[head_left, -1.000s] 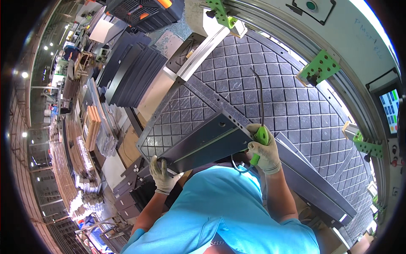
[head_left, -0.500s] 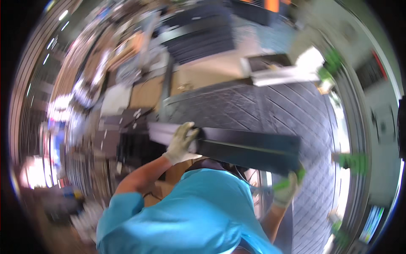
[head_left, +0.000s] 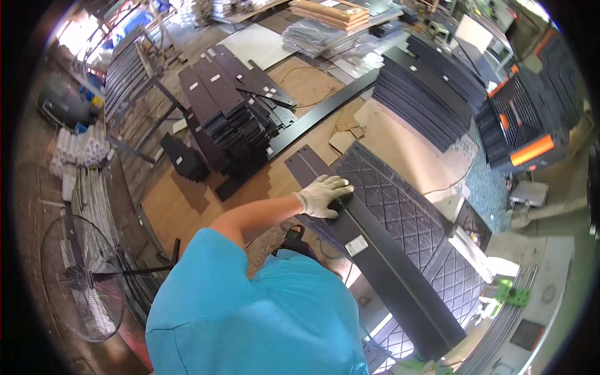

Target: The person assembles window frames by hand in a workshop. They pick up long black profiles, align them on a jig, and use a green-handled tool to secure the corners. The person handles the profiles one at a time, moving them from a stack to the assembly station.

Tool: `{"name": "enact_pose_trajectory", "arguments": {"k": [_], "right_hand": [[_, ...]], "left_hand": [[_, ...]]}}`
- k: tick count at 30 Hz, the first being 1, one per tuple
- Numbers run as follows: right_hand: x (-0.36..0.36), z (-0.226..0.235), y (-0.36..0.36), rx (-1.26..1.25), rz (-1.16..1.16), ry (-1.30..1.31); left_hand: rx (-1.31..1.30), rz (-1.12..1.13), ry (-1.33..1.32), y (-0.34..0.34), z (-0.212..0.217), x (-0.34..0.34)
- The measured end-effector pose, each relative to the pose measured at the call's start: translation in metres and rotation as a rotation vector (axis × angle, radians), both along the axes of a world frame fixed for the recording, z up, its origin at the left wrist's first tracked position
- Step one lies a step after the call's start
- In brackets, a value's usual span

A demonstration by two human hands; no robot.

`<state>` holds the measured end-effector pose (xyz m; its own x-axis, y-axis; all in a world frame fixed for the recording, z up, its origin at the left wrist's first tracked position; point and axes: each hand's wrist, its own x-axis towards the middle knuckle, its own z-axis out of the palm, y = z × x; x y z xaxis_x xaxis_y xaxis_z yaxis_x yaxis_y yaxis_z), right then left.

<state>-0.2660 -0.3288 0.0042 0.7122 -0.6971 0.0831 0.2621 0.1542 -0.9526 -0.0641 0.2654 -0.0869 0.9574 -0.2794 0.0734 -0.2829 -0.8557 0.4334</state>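
A long dark panel point(head_left: 390, 265) with a lengthwise groove and a white label point(head_left: 357, 245) slants across in front of me. Its far-left end sticks out past the worktable; its other end reaches toward the lower right. My left hand point(head_left: 322, 196), in a pale glove, grips the panel across its width near the far-left end. The fingers reach to the far edge, and a small black spot shows between thumb and fingers. My right hand is out of sight. Beneath the panel lies a dark worktop point(head_left: 400, 200) with a diamond pattern.
Dark panels are stacked on the left point(head_left: 215, 94), and a larger stack point(head_left: 425, 94) stands at the back right. A standing fan point(head_left: 81, 275) is at my left. An orange-and-black case point(head_left: 522, 122) stands far right, and green clamps point(head_left: 511, 292) sit near the worktop's right end.
The view has swung and sharpened, bringing the panel stacks and fan into clear sight. The panel now slants more steeply down to the right. My right hand has gone out of sight.
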Motion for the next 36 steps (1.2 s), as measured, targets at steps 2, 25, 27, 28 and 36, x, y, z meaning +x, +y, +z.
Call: {"name": "enact_pose_trajectory", "arguments": {"k": [2,25,27,28,36], "right_hand": [[0.008,0.015,0.005,0.038,0.011,-0.044],[0.280,0.033,0.348,0.115,0.769,0.098],[0.292,0.015,0.373,0.168,0.832,0.209],[0.291,0.019,0.397,0.170,0.906,0.232],[0.219,-0.038,0.511,0.252,1.194,0.454]], "left_hand": [[0.029,-0.093,0.071,0.022,-0.001,0.031],[-0.226,0.759,0.364,0.192,0.041,-0.155],[-0.217,0.879,0.410,0.188,0.039,-0.192],[-0.207,0.941,0.438,0.184,0.041,-0.211],[-0.098,1.297,0.475,0.126,0.062,-0.298]]}}
